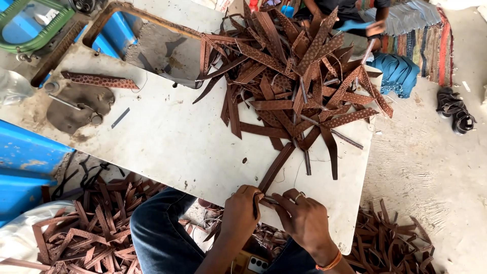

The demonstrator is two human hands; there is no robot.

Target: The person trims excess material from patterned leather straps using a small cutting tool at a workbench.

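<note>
Brown leather strap lies at the near edge of your white bench, its end clamped in your left hand and right hand; slack grip could let it slide off.

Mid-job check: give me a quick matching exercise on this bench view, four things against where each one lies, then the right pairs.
Things:
1. brown strap pile
2. single dotted strap
3. blue straps
4. dark sandals

Places:
A. on the floor at far right
B. alone at the table's left end
C. heaped on the table's far half
D. off the table's far right corner

Pairs: 1-C, 2-B, 3-D, 4-A

Both the left hand and right hand grip one strap at the near edge.
</note>
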